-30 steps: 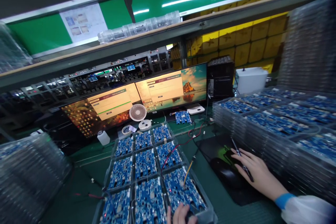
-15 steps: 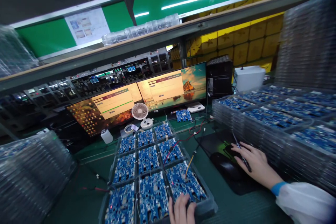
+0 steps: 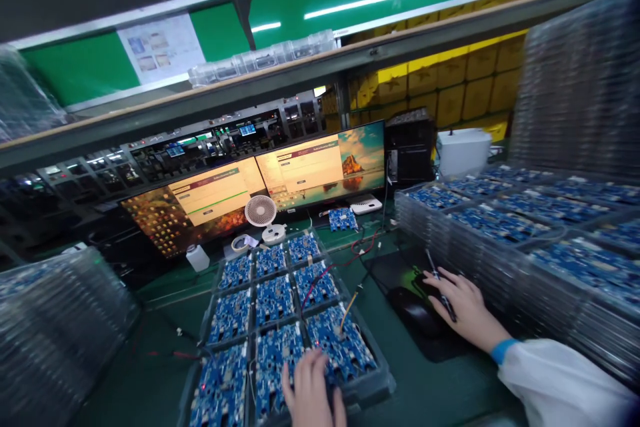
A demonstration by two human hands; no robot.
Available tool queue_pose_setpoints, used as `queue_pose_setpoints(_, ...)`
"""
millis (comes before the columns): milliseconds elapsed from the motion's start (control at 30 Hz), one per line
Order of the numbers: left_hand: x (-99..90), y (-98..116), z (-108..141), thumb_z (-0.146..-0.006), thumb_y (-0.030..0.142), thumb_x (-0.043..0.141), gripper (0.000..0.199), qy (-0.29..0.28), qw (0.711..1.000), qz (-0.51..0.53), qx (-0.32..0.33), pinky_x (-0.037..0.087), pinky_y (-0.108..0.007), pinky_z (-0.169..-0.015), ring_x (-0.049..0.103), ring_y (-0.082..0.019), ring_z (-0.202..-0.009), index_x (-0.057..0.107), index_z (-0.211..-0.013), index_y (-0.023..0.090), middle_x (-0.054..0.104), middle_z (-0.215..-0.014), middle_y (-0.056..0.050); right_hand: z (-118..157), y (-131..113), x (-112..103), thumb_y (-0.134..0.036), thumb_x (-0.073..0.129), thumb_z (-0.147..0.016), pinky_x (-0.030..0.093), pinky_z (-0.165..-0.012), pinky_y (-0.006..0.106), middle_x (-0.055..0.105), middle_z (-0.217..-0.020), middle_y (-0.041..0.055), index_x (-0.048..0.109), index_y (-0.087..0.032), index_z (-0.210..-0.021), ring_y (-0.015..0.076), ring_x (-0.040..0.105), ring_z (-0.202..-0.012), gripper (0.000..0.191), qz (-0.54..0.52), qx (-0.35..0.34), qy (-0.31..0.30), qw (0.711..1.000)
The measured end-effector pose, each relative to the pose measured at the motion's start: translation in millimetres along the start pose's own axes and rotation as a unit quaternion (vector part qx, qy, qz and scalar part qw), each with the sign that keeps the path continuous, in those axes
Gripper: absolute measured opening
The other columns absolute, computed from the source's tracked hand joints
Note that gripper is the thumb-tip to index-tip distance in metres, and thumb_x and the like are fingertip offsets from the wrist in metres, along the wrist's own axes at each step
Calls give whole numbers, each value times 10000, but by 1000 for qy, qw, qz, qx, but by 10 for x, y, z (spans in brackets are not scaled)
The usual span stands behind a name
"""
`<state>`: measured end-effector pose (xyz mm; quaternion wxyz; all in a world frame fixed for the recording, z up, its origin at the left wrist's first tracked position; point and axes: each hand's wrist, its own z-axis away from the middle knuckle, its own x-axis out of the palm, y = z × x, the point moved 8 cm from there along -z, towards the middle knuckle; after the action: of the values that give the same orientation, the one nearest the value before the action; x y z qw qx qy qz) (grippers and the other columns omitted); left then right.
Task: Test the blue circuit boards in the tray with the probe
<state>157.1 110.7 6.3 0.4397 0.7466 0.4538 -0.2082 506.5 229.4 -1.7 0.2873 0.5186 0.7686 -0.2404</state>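
Note:
A clear tray (image 3: pixel 385 379) of blue circuit boards (image 3: pixel 274 299) lies in front of me. My left hand (image 3: pixel 311 387) is over its near edge, fingers bent above the front boards; a dark thing shows under the fingers, too hidden to name. My right hand (image 3: pixel 463 303) is right of the tray over a black mouse pad (image 3: pixel 443 350), with a thin dark pen-like tool (image 3: pixel 443 290) between its fingers. A black mouse (image 3: pixel 416 310) sits beside that hand. An orange wire (image 3: pixel 349 312) and a red wire (image 3: pixel 315 283) run to boards in the tray.
Stacked trays of boards stand at the right (image 3: pixel 505 260) and left (image 3: pixel 55 333). Behind the tray are two lit monitors (image 3: pixel 300 173), a small fan (image 3: pixel 261 211), a white bottle (image 3: pixel 198 257) and a loose board (image 3: pixel 343 219). A shelf (image 3: pixel 280 73) crosses above.
My left hand has moved up and left, further over the front boards. My right hand still holds the tool near the mouse. The whole view has shifted slightly.

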Motion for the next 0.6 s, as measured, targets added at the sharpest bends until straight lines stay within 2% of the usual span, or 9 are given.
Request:
queue_pose_setpoints(67,-104,-42,-196,-833,169,419,288,-35,998,41,-28,395,-551,-1001,553,-266,-1136,599,-1052,222,611,-1173,-119,7,-1,10,-369,453,-831,397,-940,502,674,-1148,33,615,-273,-1057,285,531,-1168,294,-8,10,-15,1000)
queue_pose_setpoints(100,-138,-41,-294,-863,187,387,284,-57,996,64,-36,428,-510,-989,546,-247,-1139,594,-1056,209,587,-1176,-125,11,-1,15,-363,450,-834,394,-945,503,669,-1159,38,613,-272,-1064,284,521,-1179,297,-12,15,-22,1000)
queue_pose_setpoints(200,-188,50,-538,-892,191,345,299,-90,990,107,-34,432,-430,-1012,532,-207,-1142,568,-1091,197,548,-1184,-116,24,-2,24,-350,446,-838,394,-953,498,656,-1182,47,609,-268,-1070,282,503,-1196,296,-25,25,-37,999)
queue_pose_setpoints(333,95,215,-639,-862,154,404,296,-180,979,89,-27,422,-386,-1022,554,-203,-1098,578,-1101,152,595,-1121,-112,30,-4,9,-357,443,-845,397,-959,482,649,-1190,54,599,-244,-1068,283,487,-1207,295,-43,29,-37,998)
queue_pose_setpoints(467,419,247,-629,-851,169,466,265,-243,969,13,-35,444,-348,-963,590,-210,-1016,625,-1061,144,648,-1048,-104,29,-13,-13,-363,443,-852,401,-949,484,644,-1195,64,588,-225,-1079,290,486,-1198,303,-57,29,-35,997)
queue_pose_setpoints(600,554,230,-640,-873,218,468,202,-289,954,-67,-33,466,-311,-841,639,-204,-896,664,-903,184,704,-925,-70,24,-30,-30,-358,455,-846,405,-940,485,646,-1189,61,584,-228,-1082,294,491,-1191,299,-68,27,-43,996)
